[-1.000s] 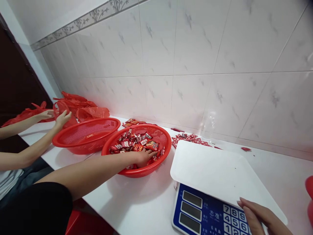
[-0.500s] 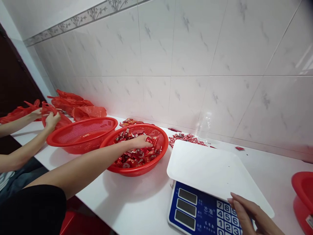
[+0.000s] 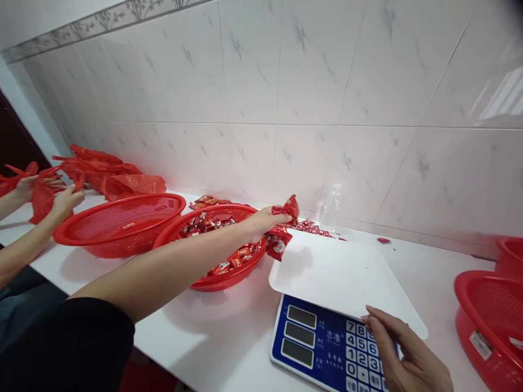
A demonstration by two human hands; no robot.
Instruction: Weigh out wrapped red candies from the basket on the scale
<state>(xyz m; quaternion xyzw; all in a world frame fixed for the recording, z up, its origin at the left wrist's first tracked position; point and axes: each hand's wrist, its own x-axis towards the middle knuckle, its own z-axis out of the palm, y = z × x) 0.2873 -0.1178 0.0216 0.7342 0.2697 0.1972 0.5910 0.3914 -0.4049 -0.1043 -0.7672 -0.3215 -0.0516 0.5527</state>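
Observation:
My left hand is closed on several shiny red snack packets, held up between the packet-filled red basket and the scale's white pan. A few packets hang below the fingers over the pan's left corner. More red and dark packets lie in that basket, partly hidden by my forearm. My right hand is at the front edge of the pan, over the right side of the blue scale keypad. Its thumb and fingers are stretched out, tips close together, with nothing visible between them.
Left of the filled basket stands another red basket. Beyond it a co-worker's hands handle red bags. Loose packets lie along the tiled wall. Red baskets stand at the right edge.
My left hand has come up out of the filled basket and moved right, bringing red packets towards the pan. My right hand stays by the scale. The view has shifted right.

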